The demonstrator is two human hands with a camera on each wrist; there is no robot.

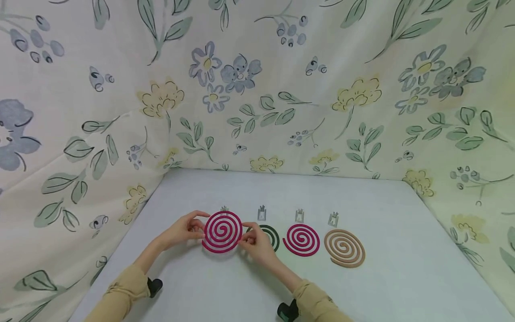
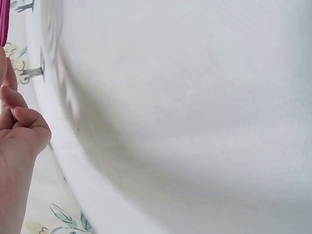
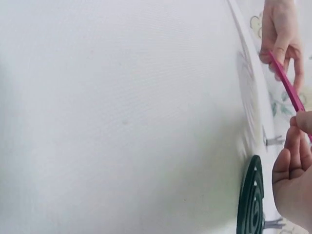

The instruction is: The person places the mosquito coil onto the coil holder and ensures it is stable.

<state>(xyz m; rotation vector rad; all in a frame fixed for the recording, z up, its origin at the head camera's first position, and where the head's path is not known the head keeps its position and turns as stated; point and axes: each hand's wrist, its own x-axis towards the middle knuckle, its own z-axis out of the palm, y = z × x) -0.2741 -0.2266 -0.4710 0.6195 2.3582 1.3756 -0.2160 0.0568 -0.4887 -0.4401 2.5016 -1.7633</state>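
A magenta mosquito coil (image 1: pixel 222 230) is held up between both hands, above the white table. My left hand (image 1: pixel 185 230) pinches its left edge, and my right hand (image 1: pixel 259 245) pinches the right edge. From the right wrist the raised coil (image 3: pixel 286 83) appears edge-on, as a thin tilted strip. Only a sliver of it shows in the left wrist view. Partly behind my right hand lies a dark green coil (image 1: pixel 275 240). Farther right, a second magenta coil (image 1: pixel 301 240) and a tan coil (image 1: pixel 344 248) lie flat on the table.
Behind the coils stands a row of small metal stands, among them one behind the held coil (image 1: pixel 224 209), one behind the green coil (image 1: pixel 262 213) and one at the right end (image 1: pixel 333 218). A flowered curtain (image 1: pixel 257 134) hangs beyond the white table (image 1: pixel 281 188).
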